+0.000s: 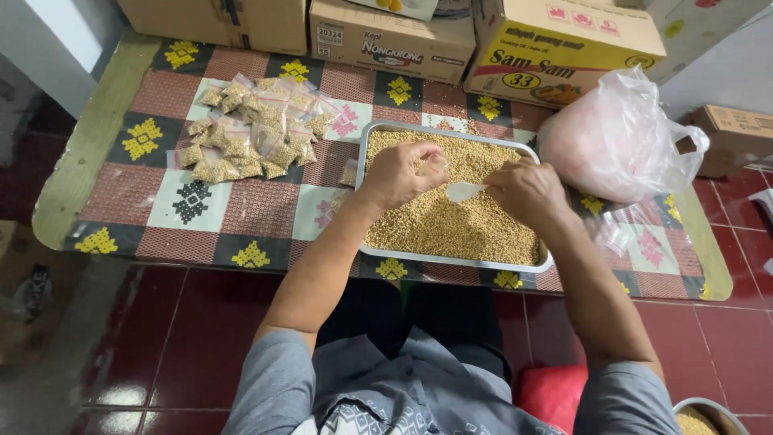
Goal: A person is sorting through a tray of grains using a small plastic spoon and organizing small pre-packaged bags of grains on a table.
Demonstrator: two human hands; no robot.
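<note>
Head view of a low table (pixel 121 193) covered by a patterned cloth. A metal tray (pixel 364 161) sits near the table's middle, filled with small tan grains (pixel 451 225). Both hands work above the tray. The left hand (pixel 398 173) is curled, its fingers pinching a small clear bag (pixel 433 165) held over the far part of the grains. The right hand (pixel 527 192) is closed on the handle of a white spoon (pixel 465 191), whose bowl points left toward the bag; spoon and bag lie near each other, and whether they touch cannot be told. To the left of the tray, well apart from it, lies a pile of filled packets (pixel 254 129) holding the same tan grains. To the right, just beside the tray, stands a bulging clear plastic sack (pixel 616 137) with pinkish contents. Cardboard boxes (pixel 386 36) line the far edge of the table. A red tiled floor (pixel 201 338) lies near the viewer.
</note>
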